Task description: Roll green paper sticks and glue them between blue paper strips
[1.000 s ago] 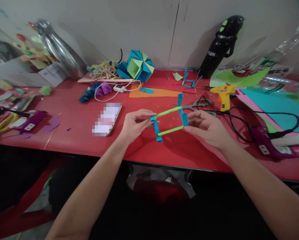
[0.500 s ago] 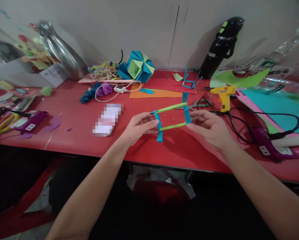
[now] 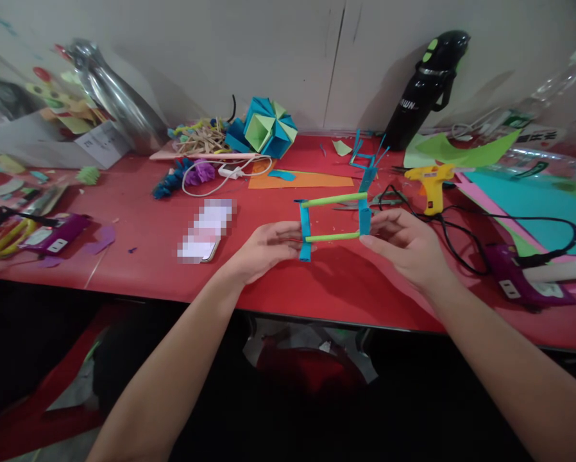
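A small paper frame (image 3: 333,238), with two green rods between blue folded strips, is held up above the red table. My right hand (image 3: 403,242) pinches the blue strip at its right side, thumb at the lower corner. At the left side, my left hand (image 3: 271,249) is beside the other blue strip, fingers stretched toward it and slightly spread; whether the fingertips touch the strip from behind is hard to tell. One blue end points up at the top right and another hangs down at the lower left.
A phone (image 3: 206,231) lies left of my hands on the red table (image 3: 144,256). Right of them are a yellow glue gun (image 3: 431,186), black cables and a purple power strip (image 3: 523,276). Behind stand a blue-green paper ball (image 3: 271,128) and a black bottle (image 3: 420,93).
The paper frame has turned slightly, its left side rising and its right side shifting right. My left thumb has come off the left blue strip, and that hand has moved slightly left.
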Demonstrator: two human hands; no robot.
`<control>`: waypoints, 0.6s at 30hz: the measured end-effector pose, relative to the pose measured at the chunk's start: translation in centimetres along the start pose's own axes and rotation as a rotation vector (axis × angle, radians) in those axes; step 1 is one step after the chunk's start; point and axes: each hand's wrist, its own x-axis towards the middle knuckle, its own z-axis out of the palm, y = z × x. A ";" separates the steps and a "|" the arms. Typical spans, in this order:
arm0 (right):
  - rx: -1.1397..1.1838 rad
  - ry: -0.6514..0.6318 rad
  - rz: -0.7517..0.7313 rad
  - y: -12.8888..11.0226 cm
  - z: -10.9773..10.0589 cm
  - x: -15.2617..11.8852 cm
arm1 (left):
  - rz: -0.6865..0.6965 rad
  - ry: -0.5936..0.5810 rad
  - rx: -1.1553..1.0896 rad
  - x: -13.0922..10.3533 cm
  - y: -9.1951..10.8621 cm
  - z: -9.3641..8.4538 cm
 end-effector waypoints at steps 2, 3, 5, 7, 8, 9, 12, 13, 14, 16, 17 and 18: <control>-0.002 0.003 0.000 0.1 -0.1 0.0 | 0.028 -0.018 0.084 -0.1 0.0 0.0; -0.002 0.003 -0.004 0.1 -0.1 -0.1 | 0.038 -0.014 0.119 -0.1 -0.2 0.0; 0.004 -0.001 -0.016 0.0 0.0 -0.1 | 0.053 0.014 0.153 0.0 -0.5 0.1; 0.013 -0.009 -0.033 -0.1 0.1 -0.2 | 0.082 0.066 0.148 0.1 -0.8 0.1; 0.013 -0.016 -0.041 -0.1 0.1 -0.3 | 0.100 0.092 0.140 0.2 -1.0 0.2; 0.009 -0.020 -0.047 -0.2 0.1 -0.3 | 0.118 0.115 0.134 0.2 -1.1 0.3; -0.011 -0.014 -0.045 -0.4 0.2 -0.4 | 0.160 0.151 0.114 0.3 -1.1 0.7; -0.015 -0.010 -0.041 -0.5 0.2 -0.4 | 0.172 0.156 0.109 0.3 -1.1 0.8; -0.016 -0.008 -0.037 -0.5 0.3 -0.4 | 0.184 0.157 0.108 0.3 -1.1 0.9; -0.019 -0.010 -0.030 -0.4 0.2 -0.5 | 0.209 0.152 0.128 0.3 -1.1 1.0; -0.020 -0.013 -0.026 -0.4 0.2 -0.5 | 0.221 0.148 0.155 0.3 -1.1 1.0; -0.024 -0.012 -0.023 -0.3 0.2 -0.5 | 0.234 0.146 0.189 0.3 -1.2 0.9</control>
